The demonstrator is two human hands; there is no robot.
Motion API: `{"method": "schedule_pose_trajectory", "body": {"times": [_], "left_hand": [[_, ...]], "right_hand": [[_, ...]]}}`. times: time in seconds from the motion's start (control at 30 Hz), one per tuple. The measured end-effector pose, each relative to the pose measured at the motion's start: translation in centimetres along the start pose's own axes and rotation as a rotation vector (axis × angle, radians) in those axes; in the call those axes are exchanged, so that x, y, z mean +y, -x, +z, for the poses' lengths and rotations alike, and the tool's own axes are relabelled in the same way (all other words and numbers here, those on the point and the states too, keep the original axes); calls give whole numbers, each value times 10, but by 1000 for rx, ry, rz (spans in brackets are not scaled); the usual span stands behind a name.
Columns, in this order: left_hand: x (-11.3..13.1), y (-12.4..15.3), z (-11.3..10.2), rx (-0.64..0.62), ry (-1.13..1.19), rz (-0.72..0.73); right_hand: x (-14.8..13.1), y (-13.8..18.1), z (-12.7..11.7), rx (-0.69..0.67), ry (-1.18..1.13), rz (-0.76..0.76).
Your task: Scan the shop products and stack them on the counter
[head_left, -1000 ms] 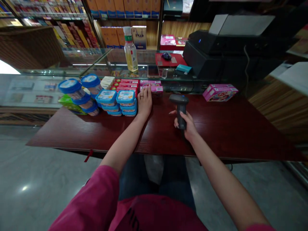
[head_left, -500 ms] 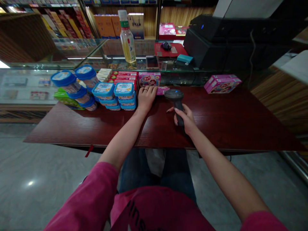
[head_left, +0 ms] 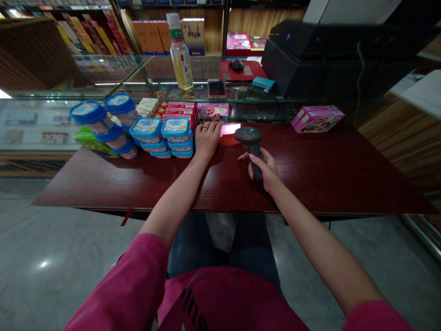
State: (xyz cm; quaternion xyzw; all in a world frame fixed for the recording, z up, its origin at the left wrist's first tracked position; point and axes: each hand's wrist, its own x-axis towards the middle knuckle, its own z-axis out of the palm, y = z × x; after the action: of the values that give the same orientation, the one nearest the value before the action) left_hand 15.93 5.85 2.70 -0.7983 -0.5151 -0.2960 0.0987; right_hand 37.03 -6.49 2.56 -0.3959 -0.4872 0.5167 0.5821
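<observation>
My right hand (head_left: 263, 169) grips the handle of a black barcode scanner (head_left: 250, 138), whose head points toward a small pink box (head_left: 230, 128) lit brightly by its beam. My left hand (head_left: 206, 137) lies on that pink box lying on the dark red table (head_left: 310, 174), fingers curled over its near side. Behind it stands another pink box (head_left: 212, 112) on edge. Just left of my left hand are two stacks of blue-lidded tubs (head_left: 162, 136).
Round blue-lidded jars (head_left: 103, 122) and a green packet (head_left: 87, 140) lie at the table's left. Red flat boxes (head_left: 175, 109) sit behind the tubs. A pink carton (head_left: 317, 117) lies at the right. A bottle (head_left: 181, 57) and a black register (head_left: 327, 55) stand on the glass counter.
My left hand pulled a pink box off the stack onto the table. The scanner moved closer to it, and its light now glows on the box, with a green lamp on the scanner head.
</observation>
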Motion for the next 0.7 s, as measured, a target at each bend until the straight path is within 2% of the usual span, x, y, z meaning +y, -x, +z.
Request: {"method": "schedule_pose_trajectory", "body": {"times": [0.1,0.2,0.27,0.37,0.43,0.53,0.63,0.7], "left_hand": [[-3,0,1,51,57,19],[-6,2,3,120,159,34],[-5,4,5,158,251,68],[9,6,9,167,387,218],[28,4,13,135,450,370],[75,-5,24,77,508,575],[135,-18,42,35,539,663],[175,-28,56,22,519,658]], "right_hand": [[3,-1,-3,71,-23,-45],[4,-2,-18,196,-60,-116],[2,-2,-39,298,-75,-154],[-9,-1,-88,448,-48,-200],[-19,-1,-129,554,-2,-251],[-34,1,-191,715,55,-343],[-43,4,-240,861,60,-380],[-44,8,-258,938,30,-381]]}}
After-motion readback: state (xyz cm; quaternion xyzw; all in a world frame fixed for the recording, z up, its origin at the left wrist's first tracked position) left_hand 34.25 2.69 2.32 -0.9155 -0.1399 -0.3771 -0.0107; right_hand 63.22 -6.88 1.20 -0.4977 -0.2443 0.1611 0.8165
